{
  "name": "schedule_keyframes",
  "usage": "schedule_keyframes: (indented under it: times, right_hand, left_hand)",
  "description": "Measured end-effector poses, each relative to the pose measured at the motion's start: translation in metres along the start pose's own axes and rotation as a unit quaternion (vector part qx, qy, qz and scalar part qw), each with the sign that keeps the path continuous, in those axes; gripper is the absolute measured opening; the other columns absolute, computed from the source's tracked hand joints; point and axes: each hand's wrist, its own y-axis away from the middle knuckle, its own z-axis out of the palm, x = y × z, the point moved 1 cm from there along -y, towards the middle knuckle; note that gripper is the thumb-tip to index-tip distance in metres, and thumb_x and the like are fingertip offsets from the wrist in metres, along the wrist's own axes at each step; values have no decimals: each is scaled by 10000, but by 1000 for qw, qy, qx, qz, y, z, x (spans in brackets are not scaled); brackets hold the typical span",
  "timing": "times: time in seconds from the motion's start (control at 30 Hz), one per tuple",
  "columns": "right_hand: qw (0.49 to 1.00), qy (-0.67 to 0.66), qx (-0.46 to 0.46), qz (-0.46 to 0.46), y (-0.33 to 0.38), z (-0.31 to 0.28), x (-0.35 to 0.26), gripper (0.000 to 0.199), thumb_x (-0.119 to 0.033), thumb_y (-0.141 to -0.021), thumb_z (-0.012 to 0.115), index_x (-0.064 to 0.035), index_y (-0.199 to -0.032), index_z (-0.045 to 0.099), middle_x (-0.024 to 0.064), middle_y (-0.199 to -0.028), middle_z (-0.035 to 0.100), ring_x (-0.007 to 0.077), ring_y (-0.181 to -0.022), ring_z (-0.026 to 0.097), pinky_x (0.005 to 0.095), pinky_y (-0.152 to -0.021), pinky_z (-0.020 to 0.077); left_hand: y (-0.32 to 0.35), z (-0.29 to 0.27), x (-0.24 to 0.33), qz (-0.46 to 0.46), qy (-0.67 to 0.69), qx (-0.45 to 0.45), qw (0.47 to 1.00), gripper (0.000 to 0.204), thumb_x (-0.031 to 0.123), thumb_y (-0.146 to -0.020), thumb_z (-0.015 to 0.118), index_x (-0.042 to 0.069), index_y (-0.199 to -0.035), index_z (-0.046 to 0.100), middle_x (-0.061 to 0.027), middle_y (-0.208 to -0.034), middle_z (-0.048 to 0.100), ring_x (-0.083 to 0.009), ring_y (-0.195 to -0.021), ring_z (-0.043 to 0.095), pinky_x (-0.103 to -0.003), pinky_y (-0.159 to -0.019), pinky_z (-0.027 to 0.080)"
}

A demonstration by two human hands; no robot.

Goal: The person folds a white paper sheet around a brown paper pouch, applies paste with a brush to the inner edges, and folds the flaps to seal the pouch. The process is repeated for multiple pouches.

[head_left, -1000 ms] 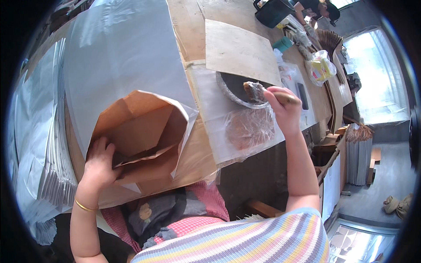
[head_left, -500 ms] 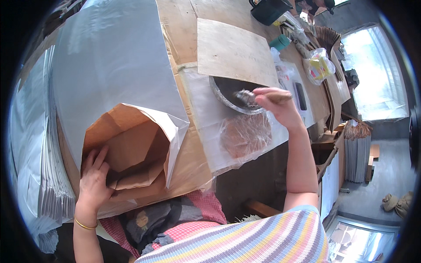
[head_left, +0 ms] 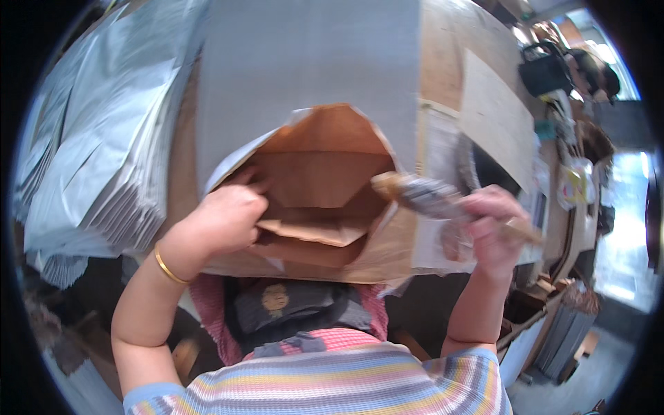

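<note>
1. The paper bag (head_left: 325, 200) lies flat on the tabletop (head_left: 443, 76), directly in front of the person, with its brown folded bottom opened upward and its grey outer face stretching away toward the top of the view.
2. The left hand (head_left: 225, 218) rests on the left side of the opened bottom. Its fingers are curled and pressed down on the brown flaps — holding the fold in place.
3. The right hand (head_left: 491, 228) is closed around the handle of a brush (head_left: 422, 194). The brush head points left, over the right edge of the opened bottom; whether the bristles touch the paper cannot be told.
4. A gold bangle (head_left: 168, 266) sits on the left wrist.
5. A stack of grey bags (head_left: 97, 159) lies on the left of the tabletop, just beside the bag being worked.
6. A brown cardboard sheet (head_left: 494, 124) lies to the right, beyond the brush.
7. A dark bowl (head_left: 484, 169) sits behind the right hand, partly hidden by it — its contents cannot be made out.
</note>
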Motion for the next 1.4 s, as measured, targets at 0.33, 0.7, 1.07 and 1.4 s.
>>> schedule_keyframes:
  times: [0.33, 0.7, 1.07, 1.4]
  right_hand:
    - [955, 96, -280, -33, -68, 134, 31, 265, -18, -758, 744, -26, -1020, 706, 93, -803, 624, 239, -689, 605, 337, -615, 486]
    - [982, 69, 78, 161, -25, 106, 3, 81, -67, -849, 653, 3, -851, 693, 43, -721, 668, 77, -669, 607, 235, -625, 489]
    - [961, -40, 40, 271, -24, 184, 37, 105, -81, -858, 674, 2, -797, 653, 15, -656, 605, 49, -631, 529, 238, -566, 445]
    - [912, 375, 0, 169, -4, 111, 23, 99, -126, -785, 658, -60, -723, 620, 147, -691, 629, 360, -627, 626, 409, -572, 508]
  left_hand:
    - [14, 3, 6, -53, 24, -8, 998, 118, 88, -728, 613, -18, -756, 657, -194, -756, 665, -341, -788, 673, -418, -751, 544]
    - [-18, 25, -3, -185, 111, 135, 967, 62, 20, -775, 586, -39, -774, 603, -225, -927, 611, -409, -857, 618, -460, -778, 502]
    - [-43, 27, -37, -260, 253, 238, 901, 168, 110, -714, 749, -24, -784, 676, -227, -792, 645, -349, -751, 641, -404, -697, 498]
    - [-39, 15, -15, -247, 71, 191, 947, 228, 193, -736, 761, -17, -791, 693, -216, -825, 671, -355, -835, 659, -423, -776, 520]
